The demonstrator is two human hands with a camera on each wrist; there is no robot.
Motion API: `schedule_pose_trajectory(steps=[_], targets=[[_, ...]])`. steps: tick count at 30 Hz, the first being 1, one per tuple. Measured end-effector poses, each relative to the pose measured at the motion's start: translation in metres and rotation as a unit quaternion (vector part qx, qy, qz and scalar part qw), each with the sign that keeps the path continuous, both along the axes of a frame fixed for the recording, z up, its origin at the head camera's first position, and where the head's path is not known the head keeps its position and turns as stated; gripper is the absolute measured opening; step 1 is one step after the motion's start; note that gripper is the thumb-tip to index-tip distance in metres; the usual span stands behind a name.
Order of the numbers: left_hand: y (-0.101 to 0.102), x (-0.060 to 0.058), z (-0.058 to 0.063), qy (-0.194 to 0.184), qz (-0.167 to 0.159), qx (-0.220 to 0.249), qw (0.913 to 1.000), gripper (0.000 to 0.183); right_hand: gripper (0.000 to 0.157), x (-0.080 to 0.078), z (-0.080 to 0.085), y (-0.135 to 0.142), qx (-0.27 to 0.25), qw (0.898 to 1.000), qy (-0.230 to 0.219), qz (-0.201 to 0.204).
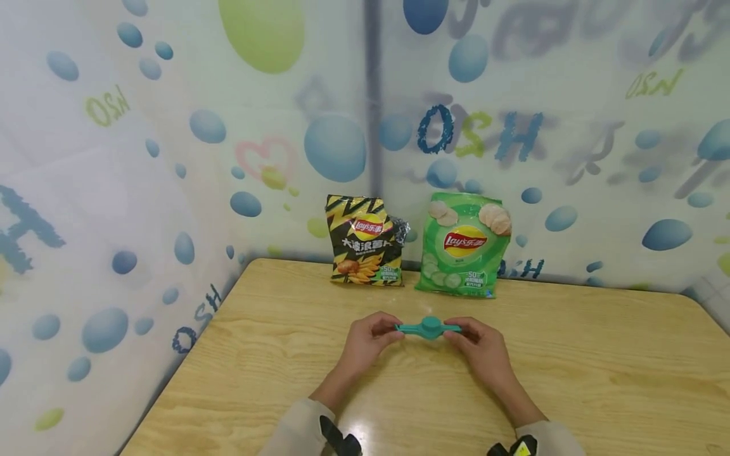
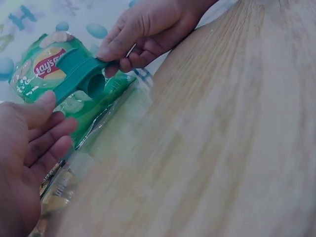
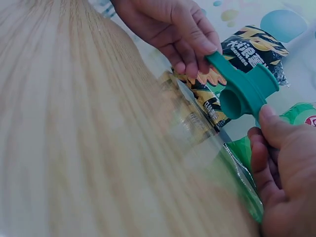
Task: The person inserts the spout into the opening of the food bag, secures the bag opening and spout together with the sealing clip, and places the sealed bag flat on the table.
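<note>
A teal plastic bag-sealing clip [image 1: 430,327] with a round spout in its middle is held level above the table. My left hand [image 1: 365,342] pinches its left end between thumb and fingers. The opposite end is pinched by my right hand [image 1: 483,351]. Both wrist views show the spout's hollow tube; in the right wrist view the clip [image 3: 247,91] also shows a wide round cap on the other side. Beyond the hands, a black-and-yellow chip bag [image 1: 365,244] and a green chip bag [image 1: 463,247] stand upright, untouched.
The wooden table [image 1: 274,354] reaches back to a patterned curtain [image 1: 285,126], and both bags stand close to it. Crumpled silver foil [image 1: 401,229] sticks out at the black-and-yellow bag's upper right side. Dark straps circle both sleeves.
</note>
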State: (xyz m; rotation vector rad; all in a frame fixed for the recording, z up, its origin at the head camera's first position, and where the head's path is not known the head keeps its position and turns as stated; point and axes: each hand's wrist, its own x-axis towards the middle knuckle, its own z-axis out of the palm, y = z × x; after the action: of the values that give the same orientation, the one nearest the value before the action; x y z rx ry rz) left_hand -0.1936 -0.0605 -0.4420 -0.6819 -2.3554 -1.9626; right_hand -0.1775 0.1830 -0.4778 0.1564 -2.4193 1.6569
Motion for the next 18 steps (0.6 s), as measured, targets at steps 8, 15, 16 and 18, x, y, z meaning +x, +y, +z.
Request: schedule_pose_trajectory(steps=[8,15,16,18], targets=[[-0.002,0.001,0.002,-0.006,-0.002,0.003,1.0000,0.014,0.020,0.002,0.000,-0.001,0.013,0.999,0.035,-0.012],[-0.002,0.002,0.004,0.008,0.021,0.010,0.9997,0.013,0.018,0.004,0.000,-0.008,0.005,0.999,0.043,-0.031],[-0.002,0.003,0.005,0.008,0.026,0.010,0.9996,0.013,0.018,0.004,0.000,-0.009,0.004,0.998,0.044,-0.033],[-0.002,0.003,0.005,0.007,0.033,0.011,0.9994,0.013,0.018,0.004,0.000,-0.011,0.004,0.998,0.044,-0.035]])
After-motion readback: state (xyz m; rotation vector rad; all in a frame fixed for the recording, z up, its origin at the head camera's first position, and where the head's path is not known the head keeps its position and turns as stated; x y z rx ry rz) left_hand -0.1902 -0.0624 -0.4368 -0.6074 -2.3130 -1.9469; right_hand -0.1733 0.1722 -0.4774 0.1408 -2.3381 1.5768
